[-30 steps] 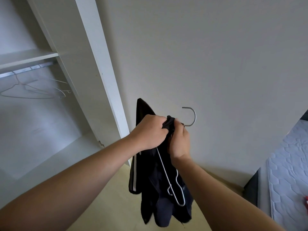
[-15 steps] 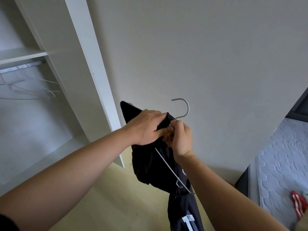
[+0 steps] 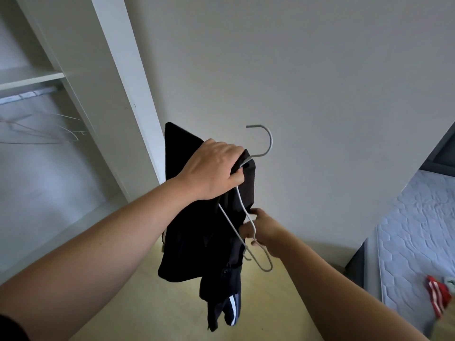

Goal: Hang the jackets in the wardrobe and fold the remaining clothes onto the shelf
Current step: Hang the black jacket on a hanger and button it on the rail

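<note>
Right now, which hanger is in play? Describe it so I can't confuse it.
Right of the white wardrobe, against the plain wall, the left hand grips a black jacket with a grey wire hanger; the right hand holds its lower wire. Unlike the bare hangers on the wardrobe rail, it is off the rail, draped in cloth.

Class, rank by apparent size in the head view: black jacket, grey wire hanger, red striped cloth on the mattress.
Largest: black jacket
Then: grey wire hanger
Smallest: red striped cloth, though it lies farther off.
</note>
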